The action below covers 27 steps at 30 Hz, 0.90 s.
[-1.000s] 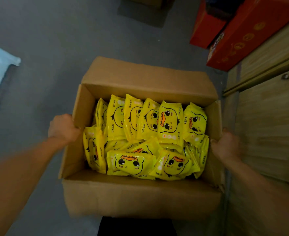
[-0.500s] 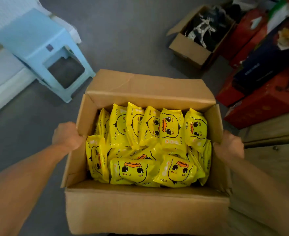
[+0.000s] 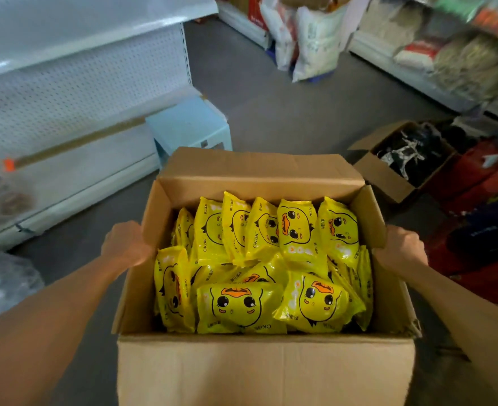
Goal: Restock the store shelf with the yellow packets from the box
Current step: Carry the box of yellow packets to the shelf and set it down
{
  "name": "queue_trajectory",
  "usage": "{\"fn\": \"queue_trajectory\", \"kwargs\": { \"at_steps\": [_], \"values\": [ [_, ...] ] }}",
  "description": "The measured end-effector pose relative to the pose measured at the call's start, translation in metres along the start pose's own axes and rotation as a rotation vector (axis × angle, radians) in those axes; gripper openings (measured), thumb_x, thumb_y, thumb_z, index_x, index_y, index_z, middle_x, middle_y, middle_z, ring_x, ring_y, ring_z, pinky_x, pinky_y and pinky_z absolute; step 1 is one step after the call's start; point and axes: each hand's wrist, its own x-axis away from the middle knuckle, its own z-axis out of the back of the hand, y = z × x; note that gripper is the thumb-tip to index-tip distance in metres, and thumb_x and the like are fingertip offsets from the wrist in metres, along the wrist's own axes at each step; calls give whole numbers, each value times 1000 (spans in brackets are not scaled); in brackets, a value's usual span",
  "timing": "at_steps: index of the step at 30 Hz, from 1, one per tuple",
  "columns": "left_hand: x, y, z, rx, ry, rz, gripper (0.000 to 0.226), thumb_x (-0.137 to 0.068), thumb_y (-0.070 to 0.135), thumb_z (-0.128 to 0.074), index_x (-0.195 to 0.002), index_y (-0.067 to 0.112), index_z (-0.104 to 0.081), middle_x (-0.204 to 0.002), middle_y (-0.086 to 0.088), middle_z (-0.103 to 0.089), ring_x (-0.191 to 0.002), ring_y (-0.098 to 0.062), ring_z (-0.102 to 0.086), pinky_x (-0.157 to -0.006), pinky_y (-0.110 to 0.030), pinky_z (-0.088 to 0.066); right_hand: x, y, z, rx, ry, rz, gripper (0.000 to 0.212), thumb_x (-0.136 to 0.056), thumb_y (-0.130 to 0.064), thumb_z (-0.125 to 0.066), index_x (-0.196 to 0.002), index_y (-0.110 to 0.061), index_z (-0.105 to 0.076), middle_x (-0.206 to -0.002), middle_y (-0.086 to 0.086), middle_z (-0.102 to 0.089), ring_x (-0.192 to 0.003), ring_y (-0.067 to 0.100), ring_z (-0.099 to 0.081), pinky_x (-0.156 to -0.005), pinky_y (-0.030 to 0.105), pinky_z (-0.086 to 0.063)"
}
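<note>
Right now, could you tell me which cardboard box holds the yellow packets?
The large cardboard box held between both hands; the smaller open box on the floor holds dark items.

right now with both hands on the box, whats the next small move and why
Probably set the cardboard box down by the empty white shelf on the person's left. The left hand and right hand each grip a side of the box, so neither is free to lift out the yellow packets that still fill it.
</note>
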Motion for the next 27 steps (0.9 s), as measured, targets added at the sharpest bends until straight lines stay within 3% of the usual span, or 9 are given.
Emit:
{"fn": "queue_trajectory", "kwargs": {
  "at_steps": [4, 6, 10, 14, 17, 21, 27],
  "values": [
    [-24, -34, 41, 35, 19, 21, 13, -74, 11, -65, -66, 3, -58, -59, -7, -50, -58, -26, -54, -49, -28, -40, -11, -60, 18, 10, 12, 92, 29, -78, -13, -63, -106, -9, -56, -96, 17, -56, -94, 38, -59, -71, 36, -49],
    [-39, -48, 58, 55, 29, 40, 14, -73, 9, -65, -62, 6, -56, -59, -8, -52, -53, -20, -51, -44, -26, -36, -20, -89, 26, 4, 16, 134, 25, -78, -13, -63, -102, -9, -56, -90, 13, -55, -92, 37, -60, -73, 38, -51],
    [-76, -72, 89, 33, 65, 73, 21, -73, 16, -66, -60, 10, -51, -70, -10, -59, -57, -20, -51, -49, -27, -38, -53, -148, 40, -2, 11, 216, 16, -78, -11, -60, -93, -14, -54, -82, 8, -51, -76, 28, -53, -66, 32, -46],
    [-123, -87, 117, -21, 60, 105, 19, -69, 21, -66, -63, 12, -50, -79, -14, -63, -71, -29, -61, -53, -27, -41, -98, -211, 50, 0, 33, 294, 15, -77, -17, -60, -91, -15, -56, -89, 13, -60, -81, 33, -60, -65, 33, -48],
    [-155, -88, 141, -46, 66, 159, 16, -74, 22, -65, -77, 10, -55, -84, -11, -63, -78, -28, -63, -59, -27, -43, -133, -256, 58, 4, 28, 327, 11, -76, -18, -60, -86, -15, -55, -88, 13, -60, -83, 36, -61, -65, 33, -48],
    [-204, -93, 161, 47, 86, 176, 17, -75, 19, -64, -69, 11, -51, -75, -9, -59, -70, -25, -60, -57, -29, -42, -177, -319, 72, 21, 32, 388, 22, -76, -23, -60, -97, -16, -60, -91, 14, -62, -84, 36, -63, -70, 38, -53],
    [-269, -101, 181, 88, 107, 194, 20, -79, 22, -60, -69, 10, -50, -79, -10, -60, -72, -26, -59, -58, -28, -40, -231, -407, 87, 73, 28, 414, 30, -76, -19, -59, -106, -13, -58, -103, 20, -63, -95, 40, -61, -76, 39, -51]
  ]
}}
